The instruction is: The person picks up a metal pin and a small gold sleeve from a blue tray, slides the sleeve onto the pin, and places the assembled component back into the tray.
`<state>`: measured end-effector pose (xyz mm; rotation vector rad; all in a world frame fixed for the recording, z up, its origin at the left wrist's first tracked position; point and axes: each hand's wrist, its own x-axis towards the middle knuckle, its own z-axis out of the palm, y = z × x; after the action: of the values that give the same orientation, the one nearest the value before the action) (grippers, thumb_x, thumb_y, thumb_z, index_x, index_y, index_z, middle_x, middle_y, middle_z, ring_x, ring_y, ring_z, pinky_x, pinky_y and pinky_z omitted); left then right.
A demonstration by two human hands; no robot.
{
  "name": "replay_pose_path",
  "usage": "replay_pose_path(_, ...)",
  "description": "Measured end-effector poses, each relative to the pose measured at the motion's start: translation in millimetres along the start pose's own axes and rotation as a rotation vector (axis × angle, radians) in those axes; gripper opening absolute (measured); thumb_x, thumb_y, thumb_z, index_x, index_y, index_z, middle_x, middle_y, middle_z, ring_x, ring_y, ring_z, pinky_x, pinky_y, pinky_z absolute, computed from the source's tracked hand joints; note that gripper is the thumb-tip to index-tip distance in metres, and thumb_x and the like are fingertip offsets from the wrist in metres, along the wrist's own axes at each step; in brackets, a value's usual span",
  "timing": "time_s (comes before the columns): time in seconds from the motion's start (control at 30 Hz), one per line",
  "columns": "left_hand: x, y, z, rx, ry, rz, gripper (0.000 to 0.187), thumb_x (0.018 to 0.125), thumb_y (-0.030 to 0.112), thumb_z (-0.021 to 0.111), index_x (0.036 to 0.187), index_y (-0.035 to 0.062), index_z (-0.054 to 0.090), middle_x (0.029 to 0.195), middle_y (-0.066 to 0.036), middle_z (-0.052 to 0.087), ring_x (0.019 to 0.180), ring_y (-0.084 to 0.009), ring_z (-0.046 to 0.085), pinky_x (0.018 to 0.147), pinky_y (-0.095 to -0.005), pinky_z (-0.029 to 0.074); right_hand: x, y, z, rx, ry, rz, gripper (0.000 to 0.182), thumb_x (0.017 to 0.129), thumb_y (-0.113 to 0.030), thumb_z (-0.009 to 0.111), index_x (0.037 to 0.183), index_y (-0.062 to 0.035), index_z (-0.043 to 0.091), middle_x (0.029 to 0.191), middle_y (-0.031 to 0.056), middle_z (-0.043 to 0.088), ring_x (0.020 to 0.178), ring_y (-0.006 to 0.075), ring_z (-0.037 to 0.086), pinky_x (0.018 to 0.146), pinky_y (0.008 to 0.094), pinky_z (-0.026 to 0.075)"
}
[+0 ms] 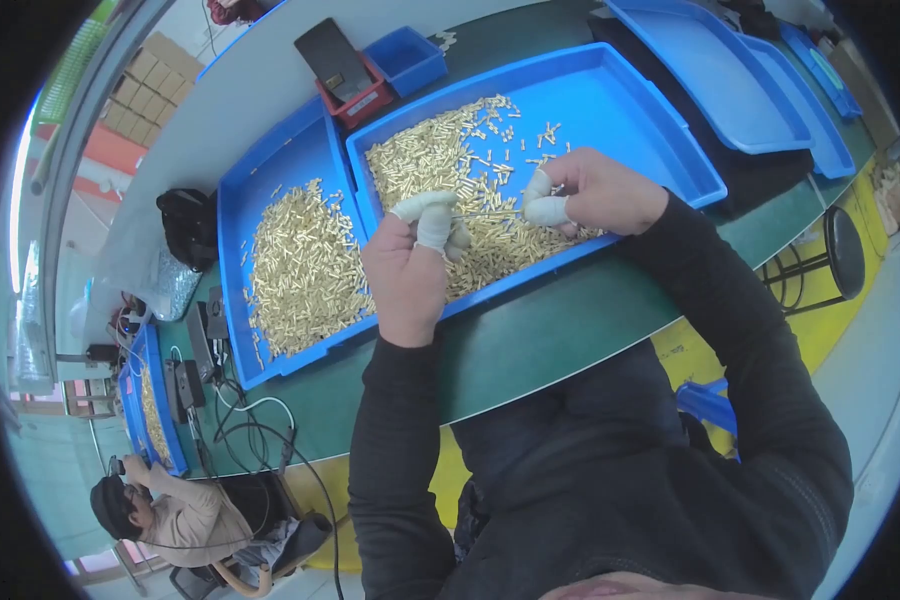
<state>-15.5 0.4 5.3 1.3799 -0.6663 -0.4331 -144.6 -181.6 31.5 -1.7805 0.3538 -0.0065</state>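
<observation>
My left hand (408, 275) and my right hand (605, 193) are raised over a large blue tray (620, 100). Pale coverings wrap the thumb and fingertips on both. Between them runs a thin, straight metal-looking rod (488, 214), roughly level, with one end pinched in each hand. Whether a small part sits on the rod is too fine to tell. Many small brass-coloured cylindrical pieces (420, 155) lie heaped below, with several scattered toward the tray's far side. Left of it, a second blue tray (270, 165) holds another heap of brass pieces (305, 270).
Behind the trays stand a red bin (367, 104) with a dark box (332, 58) and a small blue bin (407, 62). More blue trays (715, 75) lie at right, near a black stool (844, 252). Cables (260, 425) hang at left, where another person (195, 520) sits.
</observation>
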Motion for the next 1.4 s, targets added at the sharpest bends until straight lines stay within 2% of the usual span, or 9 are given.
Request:
replay_pose_path(0.1,-1.3,0.2,-0.8,0.012,-0.043,0.006,0.017,0.093,0.021,0.062,0.101,0.0071,0.068,0.067,-0.008,0.062,0.058,-0.0131,0.058,0.051,-0.0234,0.046,1.8,1.4,1.1,-0.012,0.037,0.050,0.010,0.085,-0.011,0.064,0.077,-0.0073,0.068,0.076,0.0038,0.066,0.053,0.0091,0.053,0.057,0.0237,0.048)
replay_pose_path(0.4,-0.2,6.6,-2.7,0.053,-0.020,-0.100,0.028,0.093,0.018,0.059,0.117,0.0049,0.059,0.071,-0.007,0.062,0.062,-0.0125,0.057,0.060,-0.0249,0.048,1.6,5.1,-2.4,0.034,0.039,0.053,0.007,0.086,-0.011,0.066,0.081,-0.0074,0.068,0.083,0.0046,0.065,0.062,0.0110,0.057,0.055,0.0218,0.049)
replay_pose_path(0.5,0.1,4.9,-4.3,0.034,-0.046,-0.137,0.028,0.090,0.017,0.064,0.115,0.0043,0.062,0.072,-0.006,0.061,0.064,-0.0121,0.057,0.061,-0.0240,0.049,-2.0,-2.9,-2.3,-0.023,0.059,0.056,0.015,0.087,-0.014,0.066,0.074,-0.0070,0.066,0.077,0.0057,0.060,0.059,0.0118,0.054,0.058,0.0252,0.047)
replay_pose_path(0.6,1.6,1.0,-3.0,0.008,-0.074,-0.114,0.016,0.089,0.015,0.066,0.099,0.0040,0.067,0.076,-0.007,0.064,0.063,-0.0139,0.058,0.061,-0.0256,0.049,1.6,6.4,-3.6,-0.006,0.023,0.064,0.009,0.088,-0.016,0.067,0.084,-0.0080,0.069,0.087,0.0050,0.067,0.068,0.0135,0.060,0.059,0.0245,0.052)
replay_pose_path(0.8,0.5,8.7,0.4,0.078,-0.041,-0.140,0.009,0.087,0.015,0.065,0.091,0.0070,0.065,0.068,-0.005,0.061,0.062,-0.0107,0.055,0.060,-0.0244,0.046,0.8,7.5,3.6,-0.124,0.080,-0.110,0.009,0.086,-0.016,0.070,0.079,-0.0103,0.069,0.076,0.0012,0.067,0.063,0.0094,0.057,0.058,0.0236,0.047)
replay_pose_path(0.9,5.4,-1.9,-8.0,-0.170,-0.101,-0.082,0.016,0.095,0.018,0.059,0.099,0.0026,0.063,0.071,-0.008,0.057,0.062,-0.0133,0.053,0.054,-0.0227,0.043,1.4,7.1,-1.3,-0.143,0.099,-0.108,0.007,0.086,-0.013,0.069,0.081,-0.0096,0.070,0.082,0.0038,0.069,0.077,0.0150,0.063,0.073,0.0297,0.050)
replay_pose_path(1.0,7.1,-7.1,-14.9,-0.320,-0.136,-0.113,0.020,0.096,0.022,0.059,0.094,0.0037,0.066,0.079,-0.007,0.056,0.063,-0.0169,0.049,0.057,-0.0253,0.041,-1.7,5.0,-0.7,-0.111,0.149,-0.180,0.015,0.086,-0.010,0.069,0.072,-0.0120,0.064,0.071,-0.0025,0.061,0.068,0.0090,0.054,0.067,0.0267,0.045)
replay_pose_path(1.3,4.1,-11.2,-10.5,-0.297,-0.136,-0.084,0.019,0.093,0.021,0.064,0.091,0.0022,0.067,0.080,-0.006,0.059,0.070,-0.0155,0.050,0.060,-0.0261,0.042,-0.4,10.8,-2.1,-0.148,0.067,-0.256,0.007,0.086,-0.016,0.070,0.081,-0.0107,0.070,0.081,0.0033,0.068,0.075,0.0153,0.062,0.073,0.0303,0.050)
replay_pose_path(1.4,4.9,-13.7,-12.2,-0.252,-0.159,-0.069,0.018,0.094,0.020,0.062,0.092,0.0023,0.068,0.080,-0.006,0.059,0.067,-0.0140,0.049,0.059,-0.0255,0.042,1.3,12.0,-2.2,-0.138,0.054,-0.195,0.009,0.085,-0.015,0.071,0.077,-0.0125,0.069,0.078,0.0008,0.068,0.073,0.0140,0.061,0.112,0.0481,0.031)
